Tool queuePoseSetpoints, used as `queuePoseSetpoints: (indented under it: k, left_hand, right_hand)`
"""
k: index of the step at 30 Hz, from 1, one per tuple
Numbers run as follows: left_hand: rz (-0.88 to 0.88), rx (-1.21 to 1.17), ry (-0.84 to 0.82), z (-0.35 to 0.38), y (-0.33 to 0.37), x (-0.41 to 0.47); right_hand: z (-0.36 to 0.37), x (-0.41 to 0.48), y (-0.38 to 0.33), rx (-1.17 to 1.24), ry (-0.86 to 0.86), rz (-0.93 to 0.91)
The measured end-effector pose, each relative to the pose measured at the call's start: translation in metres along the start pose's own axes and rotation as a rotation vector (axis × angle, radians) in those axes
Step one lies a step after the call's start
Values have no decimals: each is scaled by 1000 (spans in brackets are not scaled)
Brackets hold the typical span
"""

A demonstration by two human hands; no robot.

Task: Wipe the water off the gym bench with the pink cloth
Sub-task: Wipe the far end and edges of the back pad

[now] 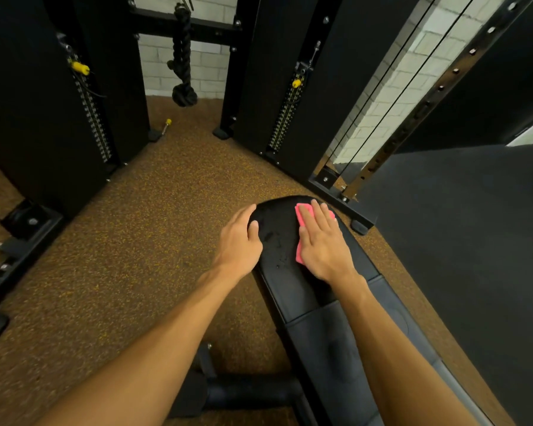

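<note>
A black padded gym bench point(293, 290) runs from the bottom right toward the middle. Water drops point(276, 241) glisten on its far pad, between my hands. The pink cloth point(299, 250) lies flat on the far right part of the pad. My right hand point(323, 241) presses on the cloth with straight fingers and covers most of it. My left hand point(240, 238) rests on the left edge of the pad, fingers over the side and thumb on top.
Black weight-stack towers point(83, 118) point(277, 96) stand ahead on the speckled brown floor point(136, 241). A black rope point(182, 56) hangs between them. A steel frame foot point(351, 207) lies just beyond the bench end. A dark mat point(474, 241) covers the right.
</note>
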State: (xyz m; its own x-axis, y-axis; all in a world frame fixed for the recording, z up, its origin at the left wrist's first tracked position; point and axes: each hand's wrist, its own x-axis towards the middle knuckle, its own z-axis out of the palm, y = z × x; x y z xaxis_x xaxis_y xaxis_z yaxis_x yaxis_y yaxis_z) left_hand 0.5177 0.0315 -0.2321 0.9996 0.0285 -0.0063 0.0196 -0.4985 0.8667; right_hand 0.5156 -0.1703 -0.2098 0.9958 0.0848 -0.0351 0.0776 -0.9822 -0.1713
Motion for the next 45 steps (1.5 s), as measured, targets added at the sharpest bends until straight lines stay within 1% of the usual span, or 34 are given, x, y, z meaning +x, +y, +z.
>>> queuePoseSetpoints:
  k: [2,5,8,10,12,13,16,21,25,27,28,30,32,35,39,42,45]
  left_hand:
    - [-16,6,-18,-11,-4,1]
    - [-74,-7,-48,-25,-6,1]
    - [-78,-50,-5,-33,-5,-3]
    - [-60,-61,18,-36,-2,-6]
    - [-28,-34,44,-35,3,-8]
    - [-7,-18,60,-34,7,-7]
    - [75,28,82,-27,19,-3]
    - [239,257,0,0,44,6]
    - [266,466,-95,37,59,-5]
    - [281,587,-78,49,57,-21]
    - [294,610,-51,50,54,-30]
    - [315,607,-7,47,45,-46]
    - [299,612,6,40,35,-53]
    - [199,619,17,28,30,-39]
    - [70,586,-16,17,40,14]
    - [113,638,-31,25,50,24]
    - [257,659,-29,34,46,-14]
  right_hand:
    - [0,25,-17,-9,2,6]
    - [4,38,-41,44,-5,-39]
    - [6,27,-55,82,-54,-132]
    - [4,15,-56,140,-101,-155]
    - [-3,1,-55,311,-98,-129]
    - [-7,-8,-53,398,-69,-105]
    - [-15,-32,-40,493,37,-8]
    - [-19,-49,3,471,97,149]
    - [-19,-46,36,364,132,223]
    - [-16,-43,43,327,133,263]
    - [-14,-42,44,303,133,276]
    - [-11,-42,43,285,136,290]
    - [-9,-44,42,287,152,295]
    - [-9,-44,41,269,154,297]
    - [-10,-41,39,266,148,291]
    - [-9,-41,42,254,165,297]
    - [-8,-41,43,248,181,299]
